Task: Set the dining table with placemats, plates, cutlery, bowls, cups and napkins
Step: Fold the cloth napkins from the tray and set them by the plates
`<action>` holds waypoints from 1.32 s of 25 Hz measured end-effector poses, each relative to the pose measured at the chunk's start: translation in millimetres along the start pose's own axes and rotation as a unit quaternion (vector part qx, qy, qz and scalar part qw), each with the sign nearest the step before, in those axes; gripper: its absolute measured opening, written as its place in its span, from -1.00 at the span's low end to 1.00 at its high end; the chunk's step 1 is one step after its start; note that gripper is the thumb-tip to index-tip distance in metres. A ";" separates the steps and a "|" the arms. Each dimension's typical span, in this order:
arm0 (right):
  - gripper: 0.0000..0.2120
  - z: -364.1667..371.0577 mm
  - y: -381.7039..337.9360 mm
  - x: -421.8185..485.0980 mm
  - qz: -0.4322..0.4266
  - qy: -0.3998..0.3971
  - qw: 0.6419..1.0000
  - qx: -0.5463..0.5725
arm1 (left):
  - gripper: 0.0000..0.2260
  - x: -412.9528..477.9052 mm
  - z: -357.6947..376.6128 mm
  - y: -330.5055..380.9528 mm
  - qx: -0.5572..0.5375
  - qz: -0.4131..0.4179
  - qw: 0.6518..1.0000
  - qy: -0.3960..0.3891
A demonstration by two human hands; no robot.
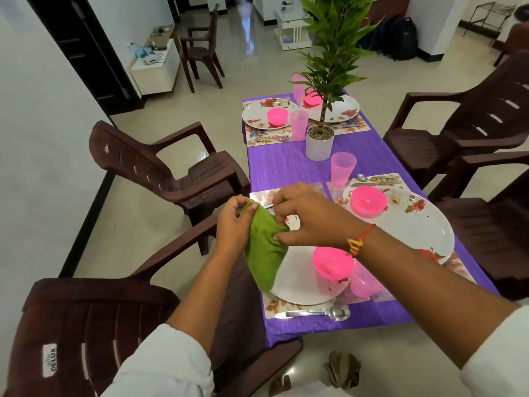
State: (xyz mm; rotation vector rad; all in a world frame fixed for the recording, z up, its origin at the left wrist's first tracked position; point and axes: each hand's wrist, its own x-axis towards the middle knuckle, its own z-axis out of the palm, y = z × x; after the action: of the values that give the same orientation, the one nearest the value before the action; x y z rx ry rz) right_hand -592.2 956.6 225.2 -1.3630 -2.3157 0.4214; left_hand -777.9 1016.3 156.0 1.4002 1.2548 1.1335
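Note:
A green napkin [264,255] hangs over the near-left white plate [297,279]. My left hand [233,224] grips its top left corner, and my right hand [307,217] pinches its upper right edge. A pink bowl [332,263] sits on that plate, with a pink cup [363,285] lying beside it. A spoon [323,313] lies on the placemat [272,306] in front. The near-right plate [415,227] carries another pink bowl [367,200], with a pink cup [342,169] and cutlery [375,180] behind it. Two far settings [270,116] have plates, bowls and cups.
The table wears a purple cloth [286,164], with a potted plant [320,141] at its middle. Brown plastic chairs stand at the left [160,170], near left [86,325] and right [472,124]. A brownish crumpled thing [342,368] lies on the floor below.

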 end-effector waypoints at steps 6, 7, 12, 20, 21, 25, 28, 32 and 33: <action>-0.80 10.3 -13.7 7.9 0.065 -0.057 0.987 0.131 | -0.87 8.7 -8.8 -10.1 -0.004 0.012 1.000 -0.029; -0.83 11.1 -14.0 9.1 0.064 -0.060 0.987 0.138 | -0.89 10.7 -11.6 -11.5 -0.010 0.010 0.999 -0.030; -0.80 15.1 -12.9 14.1 0.117 -0.074 0.984 0.117 | -0.98 23.5 -25.4 -18.0 -0.031 -0.002 0.999 -0.031; -0.80 16.8 -17.4 9.0 0.136 -0.047 0.989 0.025 | -0.95 42.3 -42.7 -16.4 -0.103 -0.026 0.994 -0.038; -0.80 14.5 -18.7 8.4 0.139 -0.038 0.989 0.030 | -0.95 42.6 -44.2 -14.5 -0.118 -0.032 0.992 -0.042; -0.81 10.8 -14.7 11.0 0.160 -0.027 0.986 0.025 | -0.94 39.4 -44.7 -4.4 -0.172 -0.042 0.982 -0.057; -0.77 11.6 -4.9 6.5 0.188 0.012 0.982 0.021 | -0.92 39.7 -51.0 -4.8 -0.182 -0.051 0.979 -0.079; -0.74 17.1 3.5 -1.6 0.257 0.080 0.961 0.056 | -0.89 35.2 -52.2 -3.6 -0.174 -0.088 0.972 -0.133; -0.76 18.7 5.9 -4.4 0.278 0.092 0.949 0.113 | -0.88 33.0 -50.3 -1.9 -0.178 -0.101 0.968 -0.146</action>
State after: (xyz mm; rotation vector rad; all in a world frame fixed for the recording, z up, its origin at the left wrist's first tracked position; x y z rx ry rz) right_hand -595.2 954.7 205.4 -1.8350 -1.6498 0.6703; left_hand -825.8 1051.8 164.2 1.0944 0.9071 0.9194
